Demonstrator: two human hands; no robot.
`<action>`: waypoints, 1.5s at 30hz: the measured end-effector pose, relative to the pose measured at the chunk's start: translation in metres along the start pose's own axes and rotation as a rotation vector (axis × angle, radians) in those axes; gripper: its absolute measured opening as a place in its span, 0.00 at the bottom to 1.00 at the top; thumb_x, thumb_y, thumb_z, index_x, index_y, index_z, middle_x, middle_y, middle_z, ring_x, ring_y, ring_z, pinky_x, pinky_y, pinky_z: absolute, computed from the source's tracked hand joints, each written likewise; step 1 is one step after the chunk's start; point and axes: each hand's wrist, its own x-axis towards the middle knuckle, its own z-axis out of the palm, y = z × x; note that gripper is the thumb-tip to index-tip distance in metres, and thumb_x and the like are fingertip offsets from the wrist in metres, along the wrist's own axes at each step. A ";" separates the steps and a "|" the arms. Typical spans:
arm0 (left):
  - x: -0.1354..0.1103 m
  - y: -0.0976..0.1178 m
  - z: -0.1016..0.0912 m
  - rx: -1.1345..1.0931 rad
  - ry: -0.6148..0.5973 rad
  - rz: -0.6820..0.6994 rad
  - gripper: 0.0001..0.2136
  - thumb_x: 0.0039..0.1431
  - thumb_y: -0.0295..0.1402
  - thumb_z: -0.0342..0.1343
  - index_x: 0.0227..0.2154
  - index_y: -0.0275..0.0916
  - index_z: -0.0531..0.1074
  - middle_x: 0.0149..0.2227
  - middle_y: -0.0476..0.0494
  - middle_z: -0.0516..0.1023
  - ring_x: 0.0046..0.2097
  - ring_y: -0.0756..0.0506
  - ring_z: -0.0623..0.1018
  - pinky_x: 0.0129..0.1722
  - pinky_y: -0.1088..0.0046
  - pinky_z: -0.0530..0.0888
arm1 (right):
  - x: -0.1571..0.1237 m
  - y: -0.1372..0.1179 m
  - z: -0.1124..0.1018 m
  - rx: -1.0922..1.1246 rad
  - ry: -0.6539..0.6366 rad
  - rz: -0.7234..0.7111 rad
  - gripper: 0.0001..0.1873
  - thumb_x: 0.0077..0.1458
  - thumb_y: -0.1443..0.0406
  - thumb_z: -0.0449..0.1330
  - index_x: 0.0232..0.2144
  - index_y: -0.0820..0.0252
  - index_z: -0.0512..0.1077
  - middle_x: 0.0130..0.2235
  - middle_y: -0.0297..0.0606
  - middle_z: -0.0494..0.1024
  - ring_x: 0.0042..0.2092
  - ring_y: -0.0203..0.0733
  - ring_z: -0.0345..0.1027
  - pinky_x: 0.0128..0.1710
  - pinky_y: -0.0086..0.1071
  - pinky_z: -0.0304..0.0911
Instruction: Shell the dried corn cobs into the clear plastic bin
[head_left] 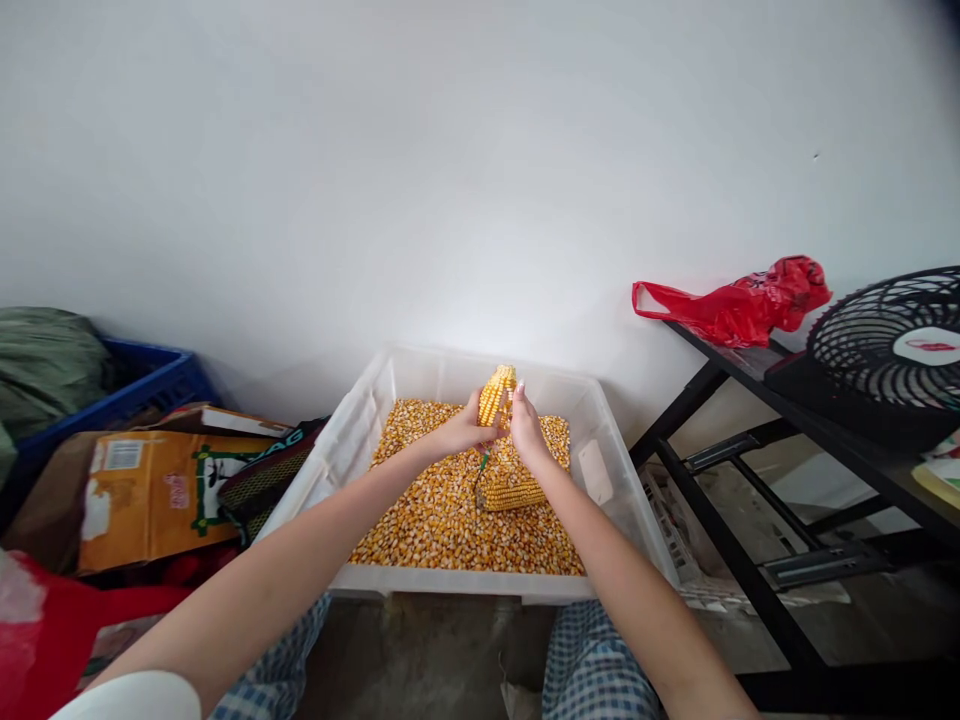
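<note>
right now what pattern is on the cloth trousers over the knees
The cloth trousers show a blue and white check, clearest in the head view.

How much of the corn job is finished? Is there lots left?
Plenty looks done: loose golden corn kernels already cover the bottom of the clear plastic bin. In hand, the left hand grips a yellow corn cob still bearing kernels, with the right hand beside it. Left: that cob, plus a second kernel-covered yellow cob lying on the pile.
</note>
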 end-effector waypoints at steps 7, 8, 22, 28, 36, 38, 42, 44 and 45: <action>-0.003 0.000 0.006 0.066 -0.056 0.091 0.40 0.47 0.35 0.60 0.58 0.41 0.40 0.34 0.49 0.67 0.24 0.54 0.70 0.21 0.78 0.70 | 0.006 -0.005 -0.006 -0.089 0.142 -0.002 0.24 0.51 0.43 0.48 0.32 0.57 0.65 0.30 0.33 0.71 0.33 0.38 0.66 0.33 0.29 0.61; -0.003 -0.002 0.008 0.071 -0.051 0.088 0.39 0.47 0.35 0.60 0.57 0.41 0.41 0.33 0.49 0.67 0.24 0.54 0.70 0.21 0.77 0.70 | 0.006 -0.004 -0.007 -0.110 0.131 -0.016 0.23 0.51 0.44 0.48 0.32 0.56 0.65 0.29 0.33 0.70 0.32 0.38 0.65 0.34 0.30 0.60; -0.005 0.002 0.006 0.107 -0.040 0.113 0.36 0.49 0.37 0.58 0.57 0.38 0.44 0.35 0.46 0.66 0.26 0.53 0.69 0.23 0.76 0.70 | 0.007 -0.007 -0.014 0.054 -0.029 0.029 0.25 0.53 0.44 0.44 0.34 0.56 0.67 0.30 0.33 0.72 0.30 0.37 0.65 0.30 0.29 0.61; -0.005 0.000 0.003 0.280 -0.024 0.147 0.37 0.47 0.36 0.58 0.57 0.38 0.45 0.35 0.47 0.67 0.27 0.52 0.70 0.23 0.76 0.70 | 0.006 -0.002 -0.012 -0.082 0.058 -0.032 0.22 0.51 0.45 0.50 0.32 0.56 0.64 0.28 0.31 0.68 0.30 0.36 0.63 0.31 0.29 0.60; -0.009 0.007 -0.001 0.101 -0.119 0.060 0.35 0.49 0.35 0.58 0.57 0.39 0.46 0.35 0.46 0.67 0.23 0.55 0.69 0.18 0.79 0.68 | 0.008 -0.002 -0.021 -0.088 -0.061 -0.040 0.23 0.53 0.45 0.48 0.36 0.55 0.67 0.33 0.34 0.72 0.34 0.37 0.65 0.34 0.31 0.63; -0.009 0.011 -0.001 0.085 -0.105 0.053 0.36 0.48 0.35 0.59 0.57 0.40 0.45 0.37 0.45 0.67 0.22 0.55 0.69 0.17 0.80 0.67 | 0.008 -0.006 -0.021 -0.003 -0.104 0.041 0.25 0.52 0.44 0.46 0.37 0.55 0.67 0.34 0.35 0.73 0.33 0.38 0.66 0.30 0.30 0.63; -0.009 0.016 -0.001 0.049 -0.084 0.071 0.37 0.47 0.34 0.59 0.58 0.41 0.44 0.39 0.43 0.66 0.26 0.54 0.70 0.19 0.79 0.69 | 0.006 -0.015 -0.017 0.073 -0.099 0.092 0.26 0.52 0.43 0.46 0.37 0.56 0.67 0.34 0.36 0.73 0.32 0.37 0.67 0.25 0.27 0.62; -0.008 0.015 0.000 0.037 -0.090 0.080 0.38 0.47 0.33 0.59 0.58 0.41 0.44 0.38 0.43 0.66 0.28 0.52 0.71 0.21 0.78 0.71 | 0.003 -0.017 -0.014 0.062 -0.079 0.064 0.23 0.50 0.45 0.51 0.38 0.55 0.66 0.34 0.34 0.72 0.32 0.36 0.67 0.25 0.26 0.62; -0.008 0.014 0.000 0.036 -0.093 0.083 0.38 0.47 0.32 0.60 0.58 0.41 0.44 0.38 0.44 0.66 0.29 0.51 0.71 0.21 0.77 0.71 | 0.001 -0.018 -0.013 0.058 -0.074 0.059 0.22 0.49 0.47 0.54 0.38 0.55 0.65 0.33 0.33 0.72 0.32 0.36 0.67 0.26 0.26 0.62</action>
